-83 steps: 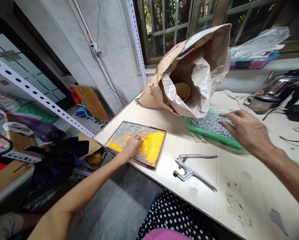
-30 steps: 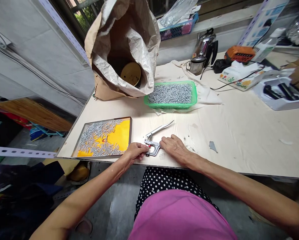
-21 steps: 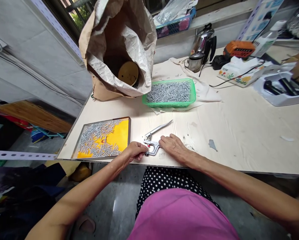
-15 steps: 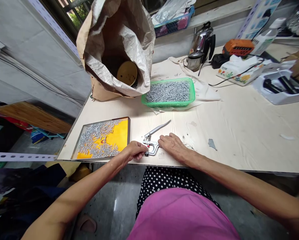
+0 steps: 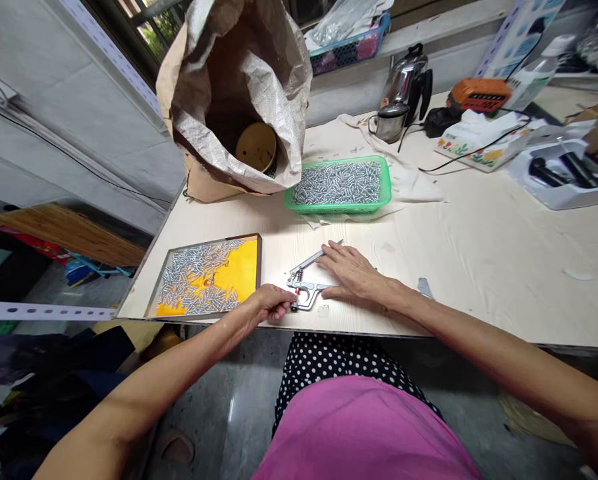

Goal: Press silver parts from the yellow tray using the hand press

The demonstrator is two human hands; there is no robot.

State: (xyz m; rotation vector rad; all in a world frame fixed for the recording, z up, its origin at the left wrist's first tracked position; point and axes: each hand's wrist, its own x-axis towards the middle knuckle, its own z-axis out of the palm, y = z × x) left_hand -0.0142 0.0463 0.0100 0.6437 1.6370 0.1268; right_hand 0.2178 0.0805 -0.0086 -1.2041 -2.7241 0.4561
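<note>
On the table near its front edge lies a pair of silver hand-press pliers, with a spring between its spread handles and a small red part at the jaw. My left hand is at the jaw, thumb and finger pinched together; whatever tiny thing they hold is hidden. My right hand spans the handles, its stretched fingers over the upper one and its thumb at the end of the lower one. Left of the pliers is a shallow tray with a yellow bottom, strewn with small silver metal pieces.
Behind the pliers stands a green plastic basket full of similar metal pieces. A large open sack with a round container inside stands at the back left. A metal kettle, a tissue box and a white bin are toward the right.
My right hand has spread from the lower handle's end, its fingers moving up onto the upper handle. My left hand stays pinched at the jaw. The view has shifted slightly.
</note>
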